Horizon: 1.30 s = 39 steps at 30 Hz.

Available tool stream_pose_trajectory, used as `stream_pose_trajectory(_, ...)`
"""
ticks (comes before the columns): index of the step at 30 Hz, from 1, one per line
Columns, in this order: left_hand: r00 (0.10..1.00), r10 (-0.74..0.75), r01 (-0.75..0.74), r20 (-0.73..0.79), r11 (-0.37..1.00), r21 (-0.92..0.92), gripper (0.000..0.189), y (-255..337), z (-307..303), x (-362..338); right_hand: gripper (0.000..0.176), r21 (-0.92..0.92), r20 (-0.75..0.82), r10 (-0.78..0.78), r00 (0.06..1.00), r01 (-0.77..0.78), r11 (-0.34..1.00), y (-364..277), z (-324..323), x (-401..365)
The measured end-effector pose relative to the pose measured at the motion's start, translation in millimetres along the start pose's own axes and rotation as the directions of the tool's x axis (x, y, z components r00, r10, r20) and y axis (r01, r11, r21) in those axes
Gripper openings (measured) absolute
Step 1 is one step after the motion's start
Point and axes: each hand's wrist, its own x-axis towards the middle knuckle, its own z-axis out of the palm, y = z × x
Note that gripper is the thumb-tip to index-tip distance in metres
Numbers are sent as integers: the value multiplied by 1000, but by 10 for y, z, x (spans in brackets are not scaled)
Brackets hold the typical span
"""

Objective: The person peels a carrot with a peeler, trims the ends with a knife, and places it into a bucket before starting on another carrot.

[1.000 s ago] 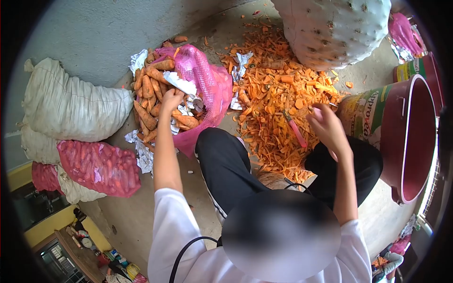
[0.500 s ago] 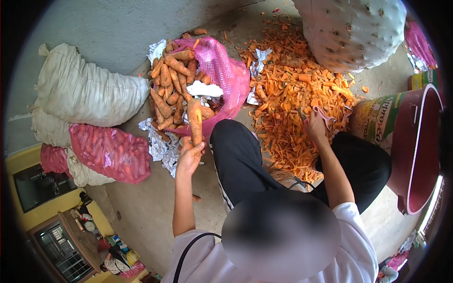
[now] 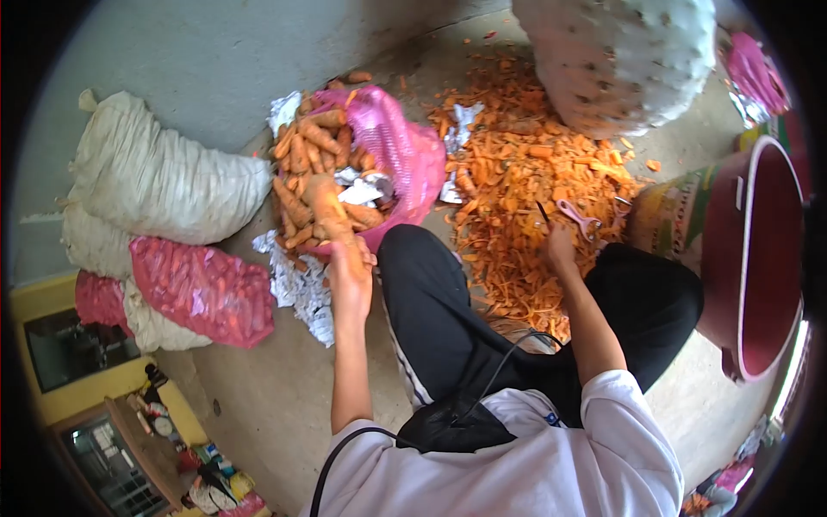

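My left hand (image 3: 351,263) is closed round the lower end of a large carrot (image 3: 327,207), which points up and away over a pile of unpeeled carrots (image 3: 297,207) in an open pink mesh bag (image 3: 418,155). My right hand (image 3: 560,246) is closed on a small knife (image 3: 543,212); its dark blade sticks up past the fingers, and the handle is mostly hidden. Just right of that hand, a pink peeler (image 3: 579,219) lies on the heap of orange peelings (image 3: 508,189).
A large maroon tub (image 3: 749,258) stands at the right beside a printed sack (image 3: 672,215). A bulky white sack (image 3: 620,60) is behind the peelings. White sacks (image 3: 164,172) and a full pink mesh bag (image 3: 202,289) lie at the left. Crumpled paper (image 3: 301,289) covers some floor.
My right hand has moved slightly left and down, away from the pink peeler, and a knife blade now shows in it. The carrot in my left hand has tilted further left.
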Motion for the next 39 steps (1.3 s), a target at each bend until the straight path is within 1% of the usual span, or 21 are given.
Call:
stream_pose_trajectory(1, 998, -31, 36, 50, 993, -116, 45, 65, 130, -7, 38, 237, -6, 71, 997, -67, 969, 137, 167, 178)
stream_pose_trajectory(3, 981, -51, 97, 188, 965, -245, 43, 192, 324, -31, 41, 328, 12, 40, 999, -42, 944, 21, 5, 156)
stream_pose_trajectory(4, 975, -27, 71, 219, 979, -192, 42, 240, 482, -48, 44, 187, 41, -53, 998, 45, 981, -326, -321, -60)
stream_pose_trajectory(6, 961, 14, 9, 278, 997, -79, 40, 297, 788, -72, 47, 593, 92, -133, 987, 53, 804, -430, -443, -105)
stream_pose_trajectory(7, 914, -22, 105, 404, 977, -183, 39, 280, 837, -38, 49, 755, 103, -181, 978, 42, 654, -477, -511, -162)
stream_pose_trajectory(10, 931, -57, 75, 360, 997, -34, 30, 116, 1181, -109, 50, 798, 161, -211, 964, -1, 603, -716, -1051, -545)
stream_pose_trajectory(11, 926, -49, 53, 375, 999, 1, 27, 10, 1246, -113, 50, 760, 227, -249, 942, -11, 650, -662, -1071, -500)
stream_pose_trajectory(12, 899, -11, -8, 437, 999, 43, 36, -109, 1312, -113, 51, 800, 219, -276, 936, -11, 600, -671, -1150, -581)
stream_pose_trajectory(14, 902, -37, 75, 430, 995, -72, 47, -425, 1358, -142, 53, 868, 211, -326, 921, -23, 496, -727, -1277, -812)
stream_pose_trajectory(17, 927, -162, 101, 339, 976, 191, 50, -827, 1381, -281, 40, 750, 181, -278, 943, 51, 660, -804, -1559, -1100)
stream_pose_trajectory(18, 921, -74, -52, 382, 949, 310, 50, -1007, 1291, -273, 36, 700, 157, -251, 955, 72, 711, -823, -1632, -1217)
stream_pose_trajectory(19, 901, 5, -204, 434, 888, 412, 50, -1158, 1227, -275, 36, 780, 164, -364, 917, 105, 616, -713, -1600, -1202)
stream_pose_trajectory(20, 868, 72, -347, 491, 795, 498, 50, -1313, 1146, -307, 35, 765, 110, -362, 926, 154, 626, -603, -1547, -1219)
stream_pose_trajectory(22, 847, 127, -487, 516, 576, 657, 44, -1277, 1269, -411, 34, 724, 8, -364, 931, 246, 645, -663, -1640, -1468)
stream_pose_trajectory(24, 816, 77, -495, 573, 605, 623, 41, -1211, 1382, -459, 29, 728, -78, -414, 907, 336, 598, -591, -1530, -1452)
stream_pose_trajectory(26, 881, -16, -359, 474, 630, 688, 40, -1222, 1395, -409, 27, 742, -68, -443, 894, 342, 576, -709, -1585, -1524)
stream_pose_trajectory(27, 905, -68, -287, 421, 634, 719, 40, -1226, 1382, -401, 25, 664, -127, -488, 864, 439, 605, -775, -1523, -1491)
stream_pose_trajectory(30, 835, 117, -483, 538, 622, 616, 39, -1306, 1315, -330, 54, 365, -61, -370, 927, 366, 856, -838, -1528, -1535)
stream_pose_trajectory(33, 859, 100, -457, 503, 592, 663, 42, -1259, 1354, -393, 71, 141, -145, -363, 920, 383, 913, -957, -1517, -1682)
stream_pose_trajectory(35, 884, 75, -430, 461, 517, 741, 48, -1305, 1313, -369, 75, 84, -210, -394, 895, 418, 904, -956, -1390, -1685)
stream_pose_trajectory(39, 842, 184, -520, 507, 526, 673, 48, -1352, 1253, -316, 80, 43, -219, -373, 902, 391, 920, -1010, -1258, -1703)
